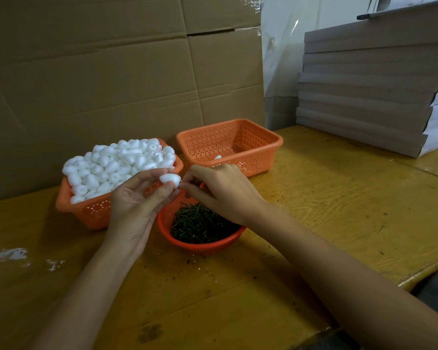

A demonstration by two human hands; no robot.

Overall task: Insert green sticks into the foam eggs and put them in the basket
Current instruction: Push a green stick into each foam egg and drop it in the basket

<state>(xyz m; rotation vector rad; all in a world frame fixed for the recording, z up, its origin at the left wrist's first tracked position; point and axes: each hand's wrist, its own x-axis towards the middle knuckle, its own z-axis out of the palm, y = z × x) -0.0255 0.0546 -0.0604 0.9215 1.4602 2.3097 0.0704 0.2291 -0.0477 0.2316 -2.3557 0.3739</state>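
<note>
Yellow wooden counter (pixel 339 198), worn and scuffed, with white crumbs (pixel 12 253) at the near left. A cardboard wall (pixel 99 72) stands along the far side, and a stack of flat boxes (pixel 364 97) sits far right. Left hand (pixel 137 198), palm up, holds one foam egg (pixel 170 178) between thumb and fingertips, above the counter's middle. Right hand (pixel 220 190) has its fingertips bunched at the egg's right end; what they pinch is hidden, no stick visible there. Orange basket (pixel 86 210) on the left is heaped with foam eggs (pixel 116 165). Second orange basket (pixel 238 137), far centre, shows one egg (pixel 217 157) inside, partly hidden by its rim. Round orange bowl (pixel 205 245) of green sticks (pixel 200 223) sits under the hands, its far part covered by them.
</note>
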